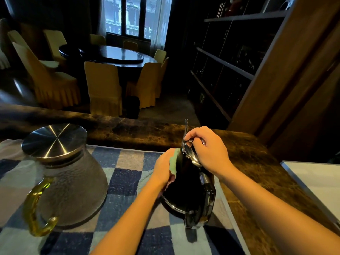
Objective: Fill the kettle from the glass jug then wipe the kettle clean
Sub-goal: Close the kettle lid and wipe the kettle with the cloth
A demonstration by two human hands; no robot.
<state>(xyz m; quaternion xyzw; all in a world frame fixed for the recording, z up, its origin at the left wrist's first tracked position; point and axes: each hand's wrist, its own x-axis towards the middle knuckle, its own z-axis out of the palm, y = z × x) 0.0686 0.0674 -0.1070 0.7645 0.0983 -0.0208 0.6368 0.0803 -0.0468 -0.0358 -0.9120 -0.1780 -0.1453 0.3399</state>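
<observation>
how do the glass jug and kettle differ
The glass jug is clear with a yellow-green handle; the kettle is black. The glass jug stands untouched; the kettle is held at its top by the right hand while the left hand presses a green cloth on its side. Both sit on the checked towel.

A blue-and-grey checked towel (127, 173) lies spread beneath and to the left of the left hand (162, 168). The dark marble counter (253, 162) runs just beyond and to the right of the right hand (207, 146). Far beyond both hands a round dark table (114, 52) stands ringed by yellow-covered chairs (104, 85), with a window (136, 15) behind it. Dark shelves (230, 61) rise beyond the right hand.
</observation>
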